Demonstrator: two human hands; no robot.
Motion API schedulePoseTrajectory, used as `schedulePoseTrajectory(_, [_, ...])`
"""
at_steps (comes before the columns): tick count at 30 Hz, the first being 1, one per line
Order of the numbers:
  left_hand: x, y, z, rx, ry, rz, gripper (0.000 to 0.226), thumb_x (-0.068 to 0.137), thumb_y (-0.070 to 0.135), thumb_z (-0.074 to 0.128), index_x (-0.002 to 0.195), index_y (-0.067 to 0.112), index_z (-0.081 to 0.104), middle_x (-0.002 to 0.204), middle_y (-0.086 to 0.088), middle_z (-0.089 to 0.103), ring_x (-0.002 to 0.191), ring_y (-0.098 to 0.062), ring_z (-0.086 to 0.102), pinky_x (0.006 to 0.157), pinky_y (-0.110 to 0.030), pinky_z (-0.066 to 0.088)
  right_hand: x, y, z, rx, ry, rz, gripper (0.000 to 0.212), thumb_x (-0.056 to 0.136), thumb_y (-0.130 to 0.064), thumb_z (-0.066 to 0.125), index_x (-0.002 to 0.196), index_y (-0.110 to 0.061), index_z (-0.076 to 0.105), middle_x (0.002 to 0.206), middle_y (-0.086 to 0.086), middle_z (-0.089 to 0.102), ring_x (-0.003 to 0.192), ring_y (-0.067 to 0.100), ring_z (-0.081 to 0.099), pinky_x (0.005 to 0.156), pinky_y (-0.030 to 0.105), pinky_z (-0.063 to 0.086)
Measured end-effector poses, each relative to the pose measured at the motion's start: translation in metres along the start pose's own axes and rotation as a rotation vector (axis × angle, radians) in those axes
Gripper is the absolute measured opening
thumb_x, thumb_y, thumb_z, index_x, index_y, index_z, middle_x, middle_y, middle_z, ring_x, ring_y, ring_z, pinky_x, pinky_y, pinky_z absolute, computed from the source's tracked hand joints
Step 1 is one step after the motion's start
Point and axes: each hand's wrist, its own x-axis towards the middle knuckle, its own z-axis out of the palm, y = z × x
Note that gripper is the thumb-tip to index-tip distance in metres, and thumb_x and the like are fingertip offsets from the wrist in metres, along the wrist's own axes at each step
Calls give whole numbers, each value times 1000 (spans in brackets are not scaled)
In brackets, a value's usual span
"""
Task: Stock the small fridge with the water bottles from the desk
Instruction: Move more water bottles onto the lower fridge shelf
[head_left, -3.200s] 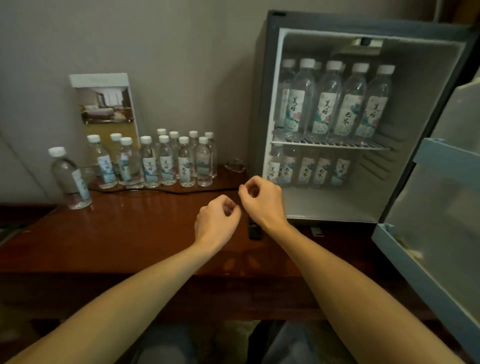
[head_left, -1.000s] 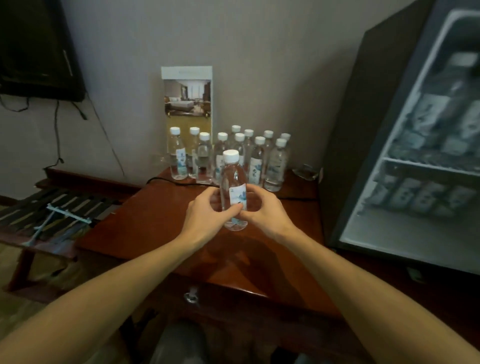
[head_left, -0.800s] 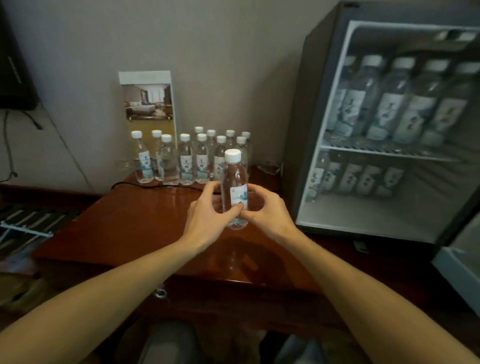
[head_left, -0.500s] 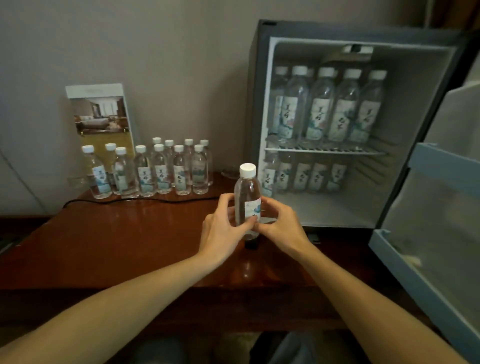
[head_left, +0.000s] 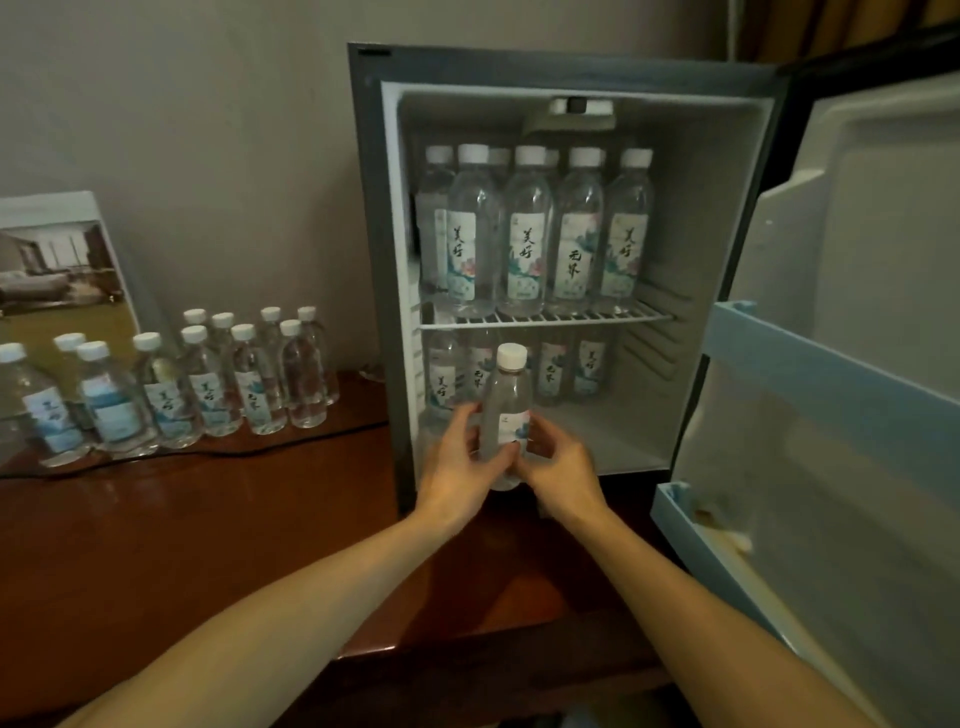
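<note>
Fridge (head_left: 374, 208) door wide open, both arms stretched forward: your left hand (head_left: 457, 462) and right hand (head_left: 558, 462) grip one upright bottle (head_left: 506, 415) together.

Wooden desk (head_left: 156, 545) — water bottles (head_left: 208, 384) clustered upright at back left, picture card (head_left: 57, 265) standing behind them against the wall, black cable (head_left: 291, 447) in front, small fridge (head_left: 374, 260) at right. Wire shelf (head_left: 639, 317) in fridge: upright row of bottles (head_left: 524, 234). Fridge floor (head_left: 613, 441) — more bottles (head_left: 587, 364) at the back

Single head-worn wide-angle view, aimed forward and down from close range: open fridge (head_left: 571, 249) ahead, bench (head_left: 182, 545) at lower left, hands (head_left: 457, 457) centre frame
</note>
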Motion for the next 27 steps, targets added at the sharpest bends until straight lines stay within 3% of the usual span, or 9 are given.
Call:
schedulePoseTrajectory(3, [20, -7, 10, -19, 18, -39, 63, 90, 31, 82, 145, 30, 52, 119, 9, 73, 111, -7, 70, 93, -29, 59, 18, 9, 3, 12, 28, 52, 49, 90, -11, 77, 127, -40, 62, 111, -25, 66, 117, 5, 61, 96, 26, 52])
schedulePoseTrajectory(7, [38, -15, 18, -35, 72, -38, 67, 89, 31, 82, 149, 23, 52, 123, 9, 70, 115, -8, 66, 98, -27, 56, 44, 15, 6, -29, 44, 64, 56, 87, -15, 80, 138, -32, 63, 120, -19, 68, 118, 4, 61, 98, 25, 50])
schedulePoseTrajectory(13, [61, -22, 19, 50, 224, -65, 55, 88, 36, 83, 135, 18, 64, 114, 11, 67, 110, -6, 63, 94, -22, 52, 76, 27, 18, -87, 50, 5, 58, 87, -27, 80, 142, -29, 60, 128, -14, 69, 121, 4, 61, 104, 32, 52])
schedulePoseTrajectory(19, [69, -25, 24, 133, 300, -103, 21, 97, 30, 73, 111, 18, 62, 103, 7, 68, 95, -6, 67, 74, -9, 46, 98, 27, 30, -146, 107, 1, 52, 86, -27, 81, 134, -26, 64, 124, -11, 71, 116, 6, 64, 102, 36, 54])
schedulePoseTrajectory(22, [66, -28, 28, 163, 288, -79, 10, 101, 24, 67, 109, 20, 64, 106, 3, 71, 95, -5, 67, 82, -18, 55, 103, 26, 34, -143, 127, 18, 50, 84, -22, 82, 131, -26, 64, 122, -10, 71, 116, 8, 64, 101, 36, 54])
schedulePoseTrajectory(27, [57, -23, 24, 184, 256, -74, 20, 103, 23, 61, 121, 17, 67, 115, 2, 71, 106, -10, 67, 90, -25, 55, 98, 21, 35, -221, 109, 30, 52, 84, -28, 82, 132, -25, 62, 125, -8, 71, 117, 10, 64, 102, 43, 54])
